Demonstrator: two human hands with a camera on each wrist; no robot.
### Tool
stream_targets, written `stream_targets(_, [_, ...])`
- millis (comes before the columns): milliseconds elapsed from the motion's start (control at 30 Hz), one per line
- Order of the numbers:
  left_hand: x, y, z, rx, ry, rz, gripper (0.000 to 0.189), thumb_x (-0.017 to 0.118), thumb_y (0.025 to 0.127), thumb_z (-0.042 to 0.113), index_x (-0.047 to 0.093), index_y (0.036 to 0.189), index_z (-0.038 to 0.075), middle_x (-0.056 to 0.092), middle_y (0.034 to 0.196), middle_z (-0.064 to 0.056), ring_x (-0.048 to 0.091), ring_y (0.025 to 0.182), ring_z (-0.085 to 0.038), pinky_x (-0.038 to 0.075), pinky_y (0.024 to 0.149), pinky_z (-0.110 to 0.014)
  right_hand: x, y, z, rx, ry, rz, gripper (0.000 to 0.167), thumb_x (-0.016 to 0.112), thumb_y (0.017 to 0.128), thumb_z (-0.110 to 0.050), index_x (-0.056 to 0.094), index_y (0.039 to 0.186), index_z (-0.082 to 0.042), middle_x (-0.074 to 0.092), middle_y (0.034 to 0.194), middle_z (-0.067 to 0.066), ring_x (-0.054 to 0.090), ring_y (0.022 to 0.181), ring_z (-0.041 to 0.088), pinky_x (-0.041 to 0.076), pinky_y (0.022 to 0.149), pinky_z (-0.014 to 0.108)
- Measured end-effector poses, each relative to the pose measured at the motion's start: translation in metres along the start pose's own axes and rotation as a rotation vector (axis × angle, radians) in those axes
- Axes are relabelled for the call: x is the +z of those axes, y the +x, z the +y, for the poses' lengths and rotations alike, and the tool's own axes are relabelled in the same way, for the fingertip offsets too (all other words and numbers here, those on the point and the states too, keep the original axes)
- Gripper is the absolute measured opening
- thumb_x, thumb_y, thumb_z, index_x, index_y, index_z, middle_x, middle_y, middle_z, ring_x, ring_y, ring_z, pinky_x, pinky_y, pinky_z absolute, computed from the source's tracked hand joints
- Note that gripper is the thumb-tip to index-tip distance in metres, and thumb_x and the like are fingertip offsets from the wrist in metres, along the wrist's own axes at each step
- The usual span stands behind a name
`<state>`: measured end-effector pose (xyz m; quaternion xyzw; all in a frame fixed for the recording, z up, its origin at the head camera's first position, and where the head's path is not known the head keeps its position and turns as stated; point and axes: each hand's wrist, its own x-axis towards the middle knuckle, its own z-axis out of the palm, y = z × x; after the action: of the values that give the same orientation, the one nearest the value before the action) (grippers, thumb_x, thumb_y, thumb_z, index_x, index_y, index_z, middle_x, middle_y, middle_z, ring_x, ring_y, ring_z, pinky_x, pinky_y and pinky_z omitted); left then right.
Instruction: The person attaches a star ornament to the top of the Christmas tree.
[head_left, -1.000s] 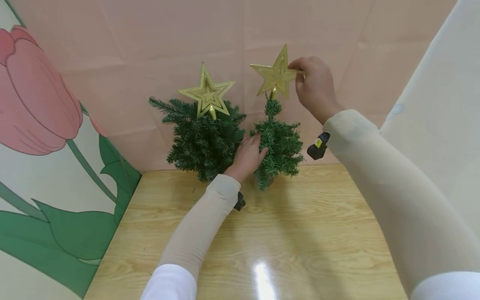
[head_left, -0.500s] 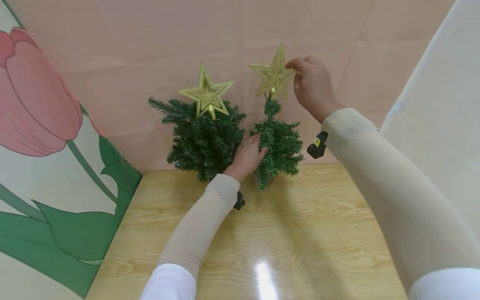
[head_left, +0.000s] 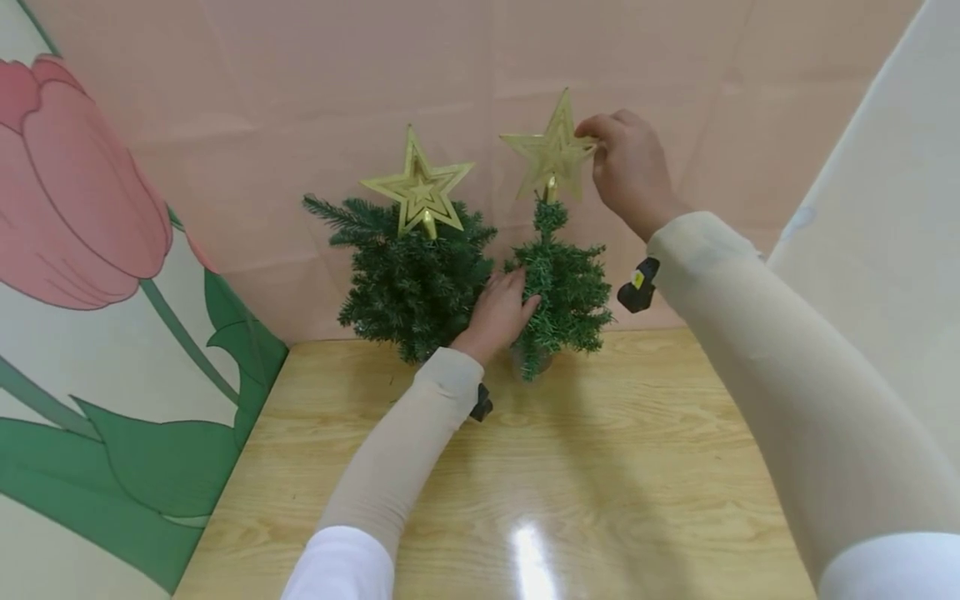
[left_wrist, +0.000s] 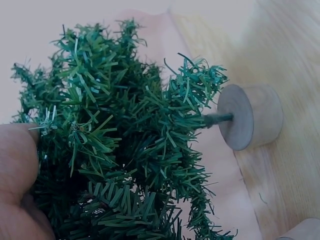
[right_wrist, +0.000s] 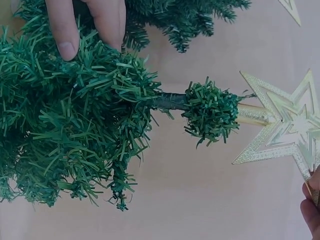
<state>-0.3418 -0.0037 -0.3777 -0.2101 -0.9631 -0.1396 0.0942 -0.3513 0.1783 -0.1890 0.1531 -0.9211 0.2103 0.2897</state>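
My right hand (head_left: 636,171) pinches one point of a gold star tree topper (head_left: 555,146) between thumb and fingers. The topper's tube stands on the tip of a small green Christmas tree (head_left: 562,287), as the right wrist view also shows. My left hand (head_left: 497,312) grips that tree's branches from the left side, its fingers partly sunk in the needles. A round wooden base (left_wrist: 257,117) carries the tree's thin trunk. Close on the left stands a second, fuller Christmas tree (head_left: 416,287), with another gold star (head_left: 420,187) on top.
Both trees stand near the back of a wood-grain table (head_left: 600,458), against a pink backdrop (head_left: 300,83). A tulip-printed panel (head_left: 97,192) borders the left side, and a pale wall (head_left: 885,250) the right. Part of another round base (left_wrist: 302,231) shows in the left wrist view.
The star in my right hand has turned and tilted slightly and sits a touch lower against the treetop. My left hand keeps its place on the tree; the whole view shifts slightly.
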Motion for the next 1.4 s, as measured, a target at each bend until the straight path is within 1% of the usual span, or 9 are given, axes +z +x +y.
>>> stream_targets(300, [-0.002,-0.001,0.005,0.005,0.008,-0.013,0.064,0.041,0.103,0.046,0.027,0.154,0.008,0.035,0.154,-0.006,0.029,0.142,-0.021,0.016,0.116,-0.036,-0.003,0.002,0.003,0.004,0.010,-0.016,0.046,0.032,0.097,0.005,0.063,0.129,-0.006,0.060,0.119,0.018,0.056,0.112,0.034,0.044,0.096,0.046])
stream_targets(567, [-0.001,0.000,0.004,-0.002,0.012,-0.019,0.065,0.040,0.104,0.046,0.026,0.154,0.008,0.033,0.155,-0.005,0.028,0.143,-0.020,0.014,0.117,-0.036,-0.006,0.003,0.000,0.004,0.003,-0.041,0.046,0.032,0.097,0.006,0.062,0.129,-0.005,0.060,0.121,0.019,0.055,0.112,0.034,0.044,0.097,0.046])
stream_targets(733, [0.000,-0.001,0.003,-0.002,0.014,-0.019,0.065,0.039,0.103,0.047,0.025,0.155,0.009,0.033,0.155,-0.005,0.027,0.144,-0.020,0.015,0.116,-0.037,-0.007,0.004,0.000,0.001,0.002,-0.066,0.046,0.032,0.096,0.006,0.061,0.130,-0.004,0.060,0.120,0.019,0.055,0.112,0.035,0.044,0.096,0.047])
stream_targets(933, [-0.002,-0.002,0.004,0.005,0.004,-0.039,0.066,0.040,0.103,0.047,0.026,0.154,0.009,0.033,0.156,-0.006,0.027,0.144,-0.022,0.018,0.116,-0.038,-0.010,0.005,0.002,-0.006,-0.022,-0.109,0.045,0.033,0.096,0.007,0.060,0.131,-0.004,0.059,0.120,0.021,0.054,0.111,0.038,0.044,0.094,0.049])
stream_targets(1000, [-0.003,-0.002,0.004,0.003,0.003,-0.044,0.066,0.040,0.103,0.048,0.026,0.154,0.009,0.033,0.156,-0.005,0.026,0.144,-0.021,0.017,0.116,-0.037,-0.011,0.005,0.002,-0.004,-0.021,-0.123,0.045,0.033,0.096,0.007,0.059,0.131,-0.004,0.058,0.120,0.021,0.054,0.111,0.038,0.044,0.094,0.050])
stream_targets(1200, [-0.001,-0.002,0.004,0.002,-0.003,-0.029,0.067,0.040,0.102,0.049,0.027,0.154,0.010,0.033,0.155,-0.004,0.028,0.143,-0.019,0.012,0.117,-0.034,-0.012,0.005,0.002,0.002,-0.013,-0.131,0.045,0.032,0.096,0.007,0.058,0.131,-0.004,0.057,0.120,0.021,0.053,0.112,0.038,0.043,0.095,0.050])
stream_targets(1400, [-0.003,-0.001,0.006,0.010,-0.006,-0.003,0.071,0.040,0.102,0.050,0.023,0.155,0.006,0.031,0.156,-0.007,0.028,0.143,-0.022,0.011,0.117,-0.035,-0.013,0.006,0.003,0.014,-0.004,-0.134,0.045,0.030,0.097,0.005,0.056,0.133,-0.004,0.056,0.122,0.020,0.052,0.113,0.037,0.042,0.097,0.049])
